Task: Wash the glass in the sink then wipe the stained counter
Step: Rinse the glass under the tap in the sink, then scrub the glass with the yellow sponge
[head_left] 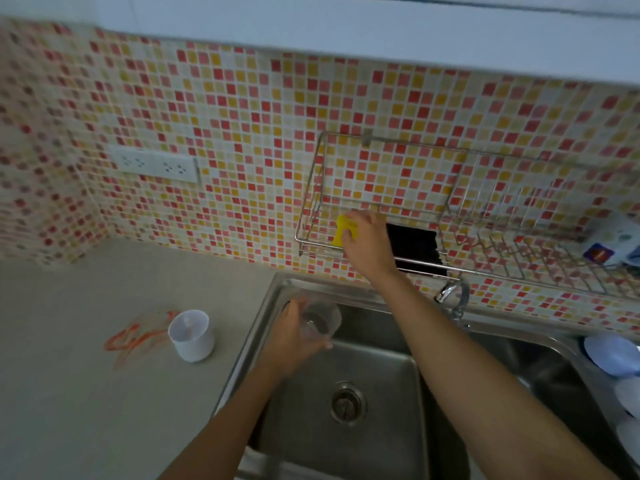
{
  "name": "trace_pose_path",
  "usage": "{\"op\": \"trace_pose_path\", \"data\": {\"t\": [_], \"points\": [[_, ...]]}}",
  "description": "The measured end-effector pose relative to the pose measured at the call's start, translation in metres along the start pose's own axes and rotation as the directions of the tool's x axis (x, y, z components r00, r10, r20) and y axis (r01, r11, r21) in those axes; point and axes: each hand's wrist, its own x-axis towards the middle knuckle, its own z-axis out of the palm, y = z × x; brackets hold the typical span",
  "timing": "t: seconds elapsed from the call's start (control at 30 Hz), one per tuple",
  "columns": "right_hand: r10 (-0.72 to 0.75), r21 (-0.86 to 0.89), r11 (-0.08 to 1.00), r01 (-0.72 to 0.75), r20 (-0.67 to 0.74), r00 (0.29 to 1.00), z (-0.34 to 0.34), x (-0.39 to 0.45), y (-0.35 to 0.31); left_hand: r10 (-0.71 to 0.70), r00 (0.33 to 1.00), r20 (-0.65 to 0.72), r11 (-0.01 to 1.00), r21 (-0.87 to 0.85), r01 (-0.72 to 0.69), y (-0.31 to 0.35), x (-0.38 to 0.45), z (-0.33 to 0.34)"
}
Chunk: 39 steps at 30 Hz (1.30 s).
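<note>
Currently left hand (291, 336) wraps glass (320, 322), tilted, mouth up-right, over sink (377, 382). Right hand (367, 242) closes on yellow sponge (341, 230) in wall rack (311, 220), up and beyond glass. Orange stain (131, 336) lies on tabletop (86, 393) left.

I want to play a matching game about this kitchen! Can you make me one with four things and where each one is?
Things:
1. glass
2. yellow sponge
3. white cup
4. orange stain

Places:
A. smeared on the counter
B. in the wire rack on the wall
C. held over the sink
D. standing on the counter beside the sink

Pairs: 1-C, 2-B, 3-D, 4-A
</note>
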Motion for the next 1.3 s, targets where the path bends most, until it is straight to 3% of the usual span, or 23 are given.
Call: {"op": "trace_pose_path", "data": {"t": [0.1,0.2,0.37,0.5,0.6,0.7,0.77,0.83,0.93,1.0,1.13,1.23,1.3], "points": [[0.194,-0.155,0.973,-0.173,0.132,0.972,0.018,0.026,-0.004,0.013,1.0,-0.006,1.0,-0.003,-0.013,-0.004,0.006,-0.016],[0.313,-0.117,0.948,-0.295,0.192,0.93,0.026,0.039,-0.011,0.062,0.998,0.007,0.997,-0.04,-0.062,-0.012,0.01,-0.028],[0.426,-0.134,0.903,-0.409,0.141,0.894,0.034,0.052,-0.008,0.073,0.996,0.043,0.995,-0.07,-0.07,-0.029,0.016,-0.037],[0.44,-0.173,0.893,-0.415,0.139,0.887,0.033,0.057,-0.007,0.066,0.993,0.102,0.997,-0.046,-0.061,-0.034,0.018,-0.04],[0.403,-0.034,0.915,-0.401,0.055,0.914,0.03,0.053,-0.007,0.056,0.987,0.149,0.998,-0.042,-0.05,-0.037,0.023,-0.041],[0.382,0.215,0.909,-0.357,-0.086,0.92,0.017,0.041,-0.019,0.04,0.983,0.182,0.999,-0.027,-0.036,-0.035,0.025,-0.042],[0.445,0.477,0.817,-0.324,-0.165,0.88,0.005,0.027,-0.031,0.033,0.981,0.191,0.999,-0.003,-0.034,-0.033,0.029,-0.04],[0.459,0.592,0.767,-0.249,-0.235,0.857,-0.006,0.003,-0.041,0.051,0.981,0.189,0.998,0.038,-0.059,-0.03,0.034,-0.037],[0.326,0.565,0.817,-0.112,-0.293,0.899,-0.009,-0.049,-0.039,0.08,0.984,0.162,0.994,0.06,-0.09,-0.018,0.04,-0.032],[0.217,0.498,0.864,-0.078,-0.229,0.949,-0.002,-0.084,-0.03,0.101,0.983,0.155,0.991,0.066,-0.113,-0.011,0.043,-0.026],[-0.083,0.092,0.992,0.089,-0.061,0.995,0.009,-0.119,0.006,0.176,0.97,0.169,0.968,0.151,-0.202,0.002,0.052,-0.011],[-0.418,-0.253,0.872,0.419,0.06,0.907,0.009,-0.12,0.041,0.2,0.959,0.202,0.952,0.191,-0.239,0.015,0.054,-0.001],[-0.479,-0.367,0.783,0.503,0.162,0.863,0.013,-0.117,0.064,0.239,0.949,0.207,0.932,0.225,-0.284,0.024,0.055,0.005]]}}
